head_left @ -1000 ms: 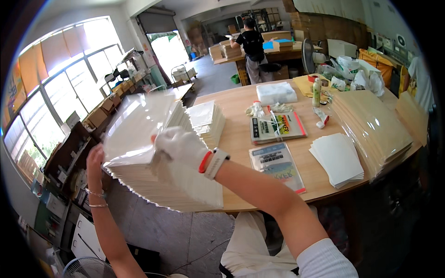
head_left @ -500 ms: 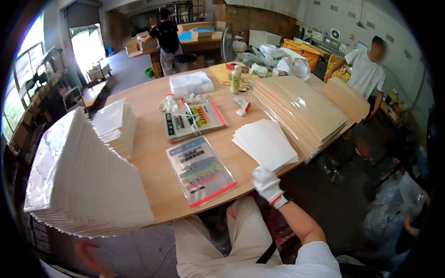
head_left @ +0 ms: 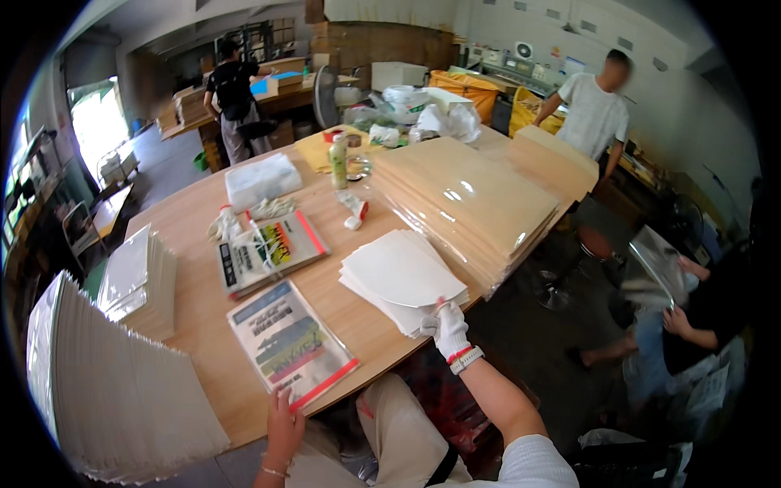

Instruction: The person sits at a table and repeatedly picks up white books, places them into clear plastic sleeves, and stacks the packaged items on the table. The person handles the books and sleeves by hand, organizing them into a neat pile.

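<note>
My right hand [head_left: 447,330], in a white glove with a pale wristband behind it, is closed on the near corner of the top white sheet [head_left: 403,268]; its thumb lies on top. That sheet's near edge bends up a little from the fanned stack. My bare left hand [head_left: 285,419] is at the table's front edge, its fingers apart and touching the near left corner of a clear printed plastic bag [head_left: 293,342] with a red strip. Beyond that bag lies a bundle of similar bags [head_left: 272,252] tied with a white strip.
Tall stacks of wrapped white sheets [head_left: 122,390] stand at left. Tan sheets under clear film [head_left: 472,195] lie at right. A bottle [head_left: 338,161], work gloves [head_left: 272,208] and a white pack [head_left: 262,180] sit farther back. Co-workers stand beyond the table; one person [head_left: 700,325] sits at right.
My right hand has gone from beside the white stack to gripping its top sheet. My left hand has come up to the printed bag's corner. The view has turned rightward.
</note>
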A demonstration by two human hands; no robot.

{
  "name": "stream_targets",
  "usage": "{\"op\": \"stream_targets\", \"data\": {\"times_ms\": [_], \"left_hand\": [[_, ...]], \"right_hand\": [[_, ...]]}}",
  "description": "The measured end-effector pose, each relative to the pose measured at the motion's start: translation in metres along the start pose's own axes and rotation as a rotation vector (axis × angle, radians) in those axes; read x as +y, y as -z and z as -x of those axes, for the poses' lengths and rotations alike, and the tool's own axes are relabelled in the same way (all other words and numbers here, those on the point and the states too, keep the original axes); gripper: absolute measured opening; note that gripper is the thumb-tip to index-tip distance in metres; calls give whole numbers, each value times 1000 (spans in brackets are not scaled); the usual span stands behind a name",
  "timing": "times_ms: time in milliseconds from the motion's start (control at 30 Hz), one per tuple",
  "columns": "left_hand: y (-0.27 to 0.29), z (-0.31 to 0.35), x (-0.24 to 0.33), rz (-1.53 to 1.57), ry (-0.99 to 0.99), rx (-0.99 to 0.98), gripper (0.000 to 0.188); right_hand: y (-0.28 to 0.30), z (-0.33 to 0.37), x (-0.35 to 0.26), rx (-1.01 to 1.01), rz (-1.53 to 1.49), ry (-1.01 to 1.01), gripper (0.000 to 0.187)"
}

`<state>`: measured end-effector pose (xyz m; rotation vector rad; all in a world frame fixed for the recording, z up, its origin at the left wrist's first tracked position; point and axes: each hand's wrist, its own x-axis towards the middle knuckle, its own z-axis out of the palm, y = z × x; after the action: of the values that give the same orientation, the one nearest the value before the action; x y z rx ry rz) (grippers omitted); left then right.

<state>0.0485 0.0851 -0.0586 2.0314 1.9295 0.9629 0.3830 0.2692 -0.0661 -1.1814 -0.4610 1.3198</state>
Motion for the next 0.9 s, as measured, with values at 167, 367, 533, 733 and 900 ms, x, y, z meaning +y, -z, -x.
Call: {"op": "stream_targets", "data": {"times_ms": [167,367,533,733,900], "left_hand": [[-60,-40,-44,-537,-136,-215,33],[-69,-61,-68,-454,-73,-53,9],[-53,-72,-72,-290,41,-148,10],[-45,-56,-87,-255,-148,129,17],[-16,-52,-64,-39,280,71,28]], "right_hand": [[13,-39,-48,-11,288,-38,33],[26,-1,-32,-42,561,587,24],[70,87,-5,-548,136,-2,29],[61,151,38,-438,99,-341,14],[53,157,69,-385,7,-312,10]]}}
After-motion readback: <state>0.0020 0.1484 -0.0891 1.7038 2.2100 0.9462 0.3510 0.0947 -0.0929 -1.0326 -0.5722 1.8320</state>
